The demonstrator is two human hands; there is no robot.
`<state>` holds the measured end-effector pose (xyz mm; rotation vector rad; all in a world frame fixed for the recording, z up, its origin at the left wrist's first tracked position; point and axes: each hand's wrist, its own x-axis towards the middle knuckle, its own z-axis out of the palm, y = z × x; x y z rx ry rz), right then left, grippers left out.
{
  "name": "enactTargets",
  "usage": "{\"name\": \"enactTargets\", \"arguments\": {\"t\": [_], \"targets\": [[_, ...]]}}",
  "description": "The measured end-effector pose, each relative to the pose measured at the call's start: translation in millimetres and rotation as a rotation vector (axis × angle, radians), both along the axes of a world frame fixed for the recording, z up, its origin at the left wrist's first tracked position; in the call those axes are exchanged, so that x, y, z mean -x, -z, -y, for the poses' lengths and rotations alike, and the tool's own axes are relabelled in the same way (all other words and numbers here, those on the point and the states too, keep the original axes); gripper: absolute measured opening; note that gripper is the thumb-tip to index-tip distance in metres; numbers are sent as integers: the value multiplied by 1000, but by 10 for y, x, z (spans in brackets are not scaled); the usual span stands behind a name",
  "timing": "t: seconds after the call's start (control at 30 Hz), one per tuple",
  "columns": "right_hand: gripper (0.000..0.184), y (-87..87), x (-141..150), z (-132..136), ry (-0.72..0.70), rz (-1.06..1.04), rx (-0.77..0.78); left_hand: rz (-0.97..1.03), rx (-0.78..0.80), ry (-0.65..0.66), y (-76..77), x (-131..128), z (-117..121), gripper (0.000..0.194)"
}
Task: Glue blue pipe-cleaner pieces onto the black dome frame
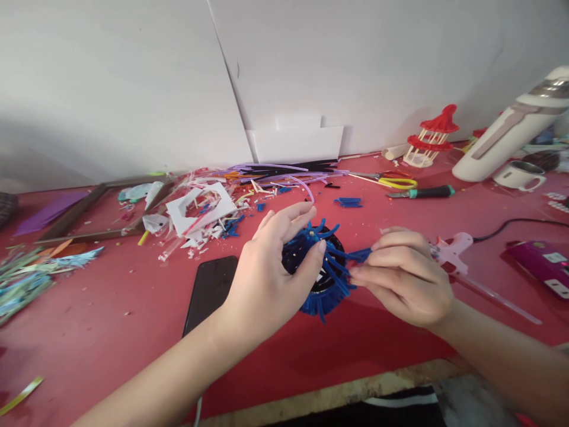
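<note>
The left hand (271, 267) is held palm-down, thumb and fingers parted wide, over the blue fringed piece (324, 301) on the bench (111, 332). Much fringe appears attached; black base is left exposed, and spare blue strips (349, 202) lie behind. Blue stems are pinched by the right hand (406, 276), fingers curled.

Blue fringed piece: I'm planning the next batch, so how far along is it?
Many blue stems already fan around its black base. The left hand is over it; the right hand holds a blue length at its edge. What's left may be the short blue strips lying loose beyond.
</note>
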<state>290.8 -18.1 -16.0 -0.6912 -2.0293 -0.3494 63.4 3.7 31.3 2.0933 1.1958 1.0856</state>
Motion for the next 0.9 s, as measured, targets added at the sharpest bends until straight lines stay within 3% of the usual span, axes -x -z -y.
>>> {"name": "enactTargets", "arguments": {"t": [0.33,0.57,0.67,0.83,0.9], "targets": [[15,24,-3,2,57,60,-32,-44,-9,8,11,-41,-1,43],[15,14,14,-3,58,65,-39,-70,-142,31,-26,50,25,54],[14,25,29,-5,60,45,-41,-85,-90,-1,5,39,21,47],[10,63,64,5,89,37,-42,-53,-84,-6,46,-3,18,62],[6,61,53,15,90,42,-35,-24,-80,31,38,27,14,59]]}}
